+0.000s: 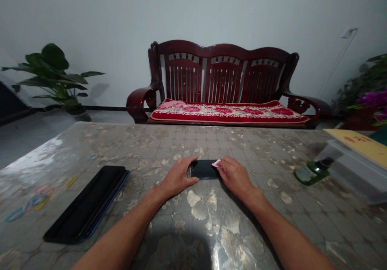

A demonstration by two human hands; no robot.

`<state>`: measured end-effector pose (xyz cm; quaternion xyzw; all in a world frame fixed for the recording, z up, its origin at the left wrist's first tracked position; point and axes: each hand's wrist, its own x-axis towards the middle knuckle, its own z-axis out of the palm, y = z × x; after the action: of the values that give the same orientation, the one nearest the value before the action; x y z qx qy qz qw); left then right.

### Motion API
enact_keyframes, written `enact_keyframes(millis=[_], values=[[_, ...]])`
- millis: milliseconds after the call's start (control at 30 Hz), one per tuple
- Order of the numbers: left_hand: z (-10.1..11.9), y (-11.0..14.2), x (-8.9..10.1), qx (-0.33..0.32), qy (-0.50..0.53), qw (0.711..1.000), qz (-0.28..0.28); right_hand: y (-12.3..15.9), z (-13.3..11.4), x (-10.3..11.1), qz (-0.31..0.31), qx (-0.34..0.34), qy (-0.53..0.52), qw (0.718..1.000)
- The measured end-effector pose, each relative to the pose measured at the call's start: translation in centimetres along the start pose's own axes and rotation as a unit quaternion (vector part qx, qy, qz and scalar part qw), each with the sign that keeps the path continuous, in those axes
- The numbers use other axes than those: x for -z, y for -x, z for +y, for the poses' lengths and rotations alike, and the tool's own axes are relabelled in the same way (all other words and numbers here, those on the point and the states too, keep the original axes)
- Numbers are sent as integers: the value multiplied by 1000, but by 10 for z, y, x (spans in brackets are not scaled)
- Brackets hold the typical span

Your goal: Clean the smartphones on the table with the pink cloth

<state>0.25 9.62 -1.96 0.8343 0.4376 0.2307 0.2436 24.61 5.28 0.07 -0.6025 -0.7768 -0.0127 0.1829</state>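
A dark smartphone (204, 169) lies flat and crosswise on the patterned tablecloth, screen side up. My left hand (180, 175) grips its left end, thumb on the near edge and fingers at the far edge. Over the phone's right end, my right hand (235, 176) pinches a small pink cloth (217, 163) against the glass. Only a corner of the cloth shows; the rest is hidden under the fingers. To the left, a stack of dark phones (87, 205) lies at a slant.
Colourful rubber bands (38, 199) are scattered at the left. On the right are a green bottle (313, 171) lying tilted and a clear plastic box (353, 173) with a yellow envelope (359, 139) on top. A wooden bench (222, 78) stands beyond the table (145, 141).
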Motion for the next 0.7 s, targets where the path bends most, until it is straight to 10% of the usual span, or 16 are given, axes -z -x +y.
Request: enact_keyframes(millis=[700], values=[[-4,5,-2,2,-1,1000,13,3,3,2,7,11,25,1000]])
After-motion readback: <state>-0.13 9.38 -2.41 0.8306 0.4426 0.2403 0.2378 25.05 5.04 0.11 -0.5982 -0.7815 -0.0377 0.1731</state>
